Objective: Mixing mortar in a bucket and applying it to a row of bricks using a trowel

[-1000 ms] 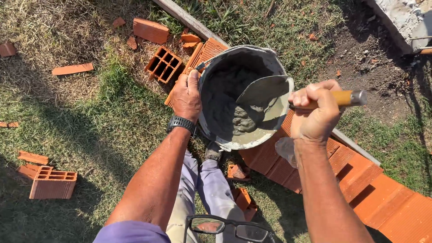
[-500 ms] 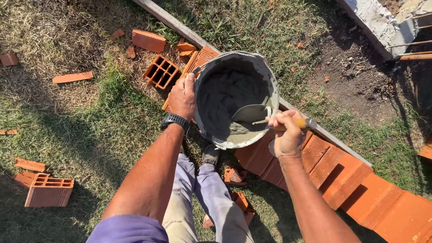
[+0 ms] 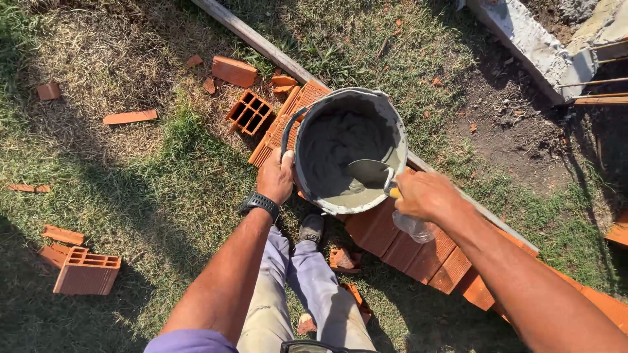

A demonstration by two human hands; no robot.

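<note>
A grey bucket [image 3: 396,131] of wet grey mortar rests tilted on a row of orange hollow bricks [image 3: 405,245]. My left hand [image 3: 276,178] grips the bucket's rim by its dark handle; a black watch is on that wrist. My right hand [image 3: 424,195] is closed on the yellow handle of a trowel [image 3: 370,172], whose steel blade lies inside the bucket on the mortar. A clear plastic bottle [image 3: 415,226] shows just under my right hand.
Grass ground with scattered brick pieces: a hollow brick [image 3: 249,112] beside the bucket, another [image 3: 87,271] at lower left. A wooden plank [image 3: 258,40] runs diagonally behind the bucket. A concrete beam [image 3: 530,44] with bars lies top right. My legs and shoe [image 3: 311,229] stand below the bucket.
My right hand lowered the trowel from above the bucket's rim down into the bucket. The blade, which carried mortar, now rests on the mix. My left hand stayed on the rim.
</note>
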